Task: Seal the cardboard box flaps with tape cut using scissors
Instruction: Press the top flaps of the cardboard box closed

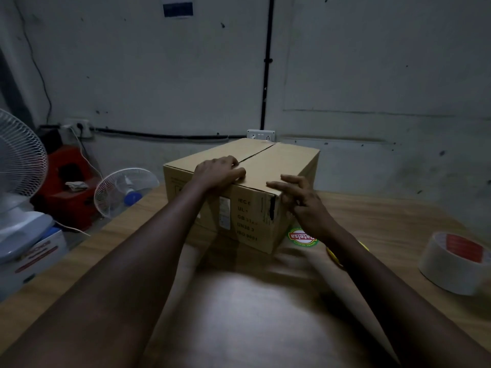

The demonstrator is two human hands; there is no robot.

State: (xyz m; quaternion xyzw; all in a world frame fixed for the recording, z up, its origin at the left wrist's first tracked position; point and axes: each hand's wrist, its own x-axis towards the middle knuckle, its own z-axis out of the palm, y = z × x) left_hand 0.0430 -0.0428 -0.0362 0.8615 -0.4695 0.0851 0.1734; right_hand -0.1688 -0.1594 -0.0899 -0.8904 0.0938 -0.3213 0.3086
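A brown cardboard box [276,166] stands on the wooden table [385,216], its two top flaps folded down with a dark seam between them. My left hand [218,172] presses flat on the near end of the left flap, by the seam. At the box's near right corner my right hand [300,197] has its fingers spread, their tips on the edge of the right flap. A roll of pale tape [451,261] with a red core lies at the table's right edge. A yellow object [336,254], mostly hidden under my right forearm, lies near the box.
A round green and red sticker [303,237] is on the table by the box's near corner. Left of the table stand two white fans [125,189], a red stool [71,181] and a printed carton [39,253]. The grey wall with sockets [261,135] is close behind the box.
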